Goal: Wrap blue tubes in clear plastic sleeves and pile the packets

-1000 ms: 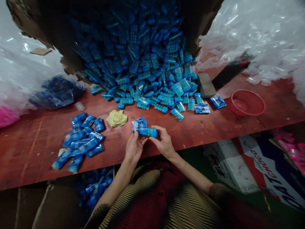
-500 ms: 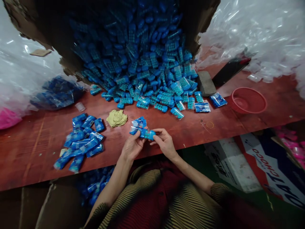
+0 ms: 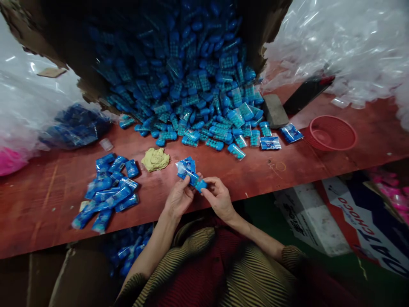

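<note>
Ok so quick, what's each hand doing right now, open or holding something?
Left hand: closed, holding a blue wrapper.
Right hand: closed, holding a small bottle by its blue end.

"How's the left grip point(image 3: 179, 198)?"
"Curled closed, thumb on top, close beside the right grip point(image 3: 220, 201)."
"And that one?"
"Pinching, thumb facing the fingers."
"The forearms point(image 3: 156, 245)?"
"Both slant inward."

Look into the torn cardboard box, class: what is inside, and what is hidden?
The cardboard box holds heaped blue-capped clear bottles, some spilling onto the red table. The heap covers its own lower layers; the far back is too dark to tell.
</note>
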`<state>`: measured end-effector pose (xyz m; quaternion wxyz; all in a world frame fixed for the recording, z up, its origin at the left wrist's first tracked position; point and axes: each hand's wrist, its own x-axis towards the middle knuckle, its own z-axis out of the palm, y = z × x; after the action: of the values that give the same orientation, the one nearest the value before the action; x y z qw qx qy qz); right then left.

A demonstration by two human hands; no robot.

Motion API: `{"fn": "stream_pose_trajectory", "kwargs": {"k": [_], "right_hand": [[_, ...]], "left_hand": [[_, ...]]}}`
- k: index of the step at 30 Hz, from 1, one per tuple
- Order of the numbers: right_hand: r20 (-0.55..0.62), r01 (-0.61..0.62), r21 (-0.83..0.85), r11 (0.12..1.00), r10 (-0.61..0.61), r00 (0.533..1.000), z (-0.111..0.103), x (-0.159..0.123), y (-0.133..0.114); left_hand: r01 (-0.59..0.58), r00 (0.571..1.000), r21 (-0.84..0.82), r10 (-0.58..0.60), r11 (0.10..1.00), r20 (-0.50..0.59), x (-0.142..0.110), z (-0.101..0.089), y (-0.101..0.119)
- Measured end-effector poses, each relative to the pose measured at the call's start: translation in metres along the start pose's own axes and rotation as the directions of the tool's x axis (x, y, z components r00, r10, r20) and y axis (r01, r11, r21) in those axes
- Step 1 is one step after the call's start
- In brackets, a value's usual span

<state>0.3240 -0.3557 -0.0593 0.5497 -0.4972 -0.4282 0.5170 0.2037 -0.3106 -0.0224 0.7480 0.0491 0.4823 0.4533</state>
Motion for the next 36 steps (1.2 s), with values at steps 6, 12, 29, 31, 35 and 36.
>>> {"fn": "stream_pose_trajectory", "kwargs": {"k": [6, 12, 29, 31, 35, 36], "right_hand": [[-0.006, -0.009, -0.066, 0.998, 0.009, 1.000, 0.003, 0.000, -0.003], [0.032, -0.263, 0.302, 0.916, 0.266, 0.963, 0.004, 0.012, -0.003], [0.255, -0.116, 0.119, 0.986, 0.083, 0.963, -0.015, 0.021, -0.004], [0.270, -0.087, 0.063, 0.994, 0.067, 0.960, -0.020, 0.024, -0.005], [0.367, -0.073, 0.027, 0.997, 0.058, 0.928, -0.029, 0.029, -0.012], [0.415, -0.082, 0.053, 0.995, 0.053, 0.908, -0.029, 0.030, -0.015]], "left_hand": [[-0.087, 0.996, 0.033, 0.087, 0.996, 0.001, 0.001, 0.001, -0.001], [-0.027, 0.997, 0.032, 0.024, 0.999, 0.073, 0.001, -0.001, 0.001], [0.008, 0.975, 0.140, -0.039, 0.990, 0.219, 0.005, -0.015, 0.005], [0.023, 0.967, 0.149, -0.060, 0.989, 0.247, 0.004, -0.015, 0.004], [0.047, 0.954, 0.144, -0.088, 0.988, 0.287, 0.002, -0.012, 0.000], [0.046, 0.951, 0.142, -0.087, 0.989, 0.298, 0.001, -0.011, -0.001]]}}
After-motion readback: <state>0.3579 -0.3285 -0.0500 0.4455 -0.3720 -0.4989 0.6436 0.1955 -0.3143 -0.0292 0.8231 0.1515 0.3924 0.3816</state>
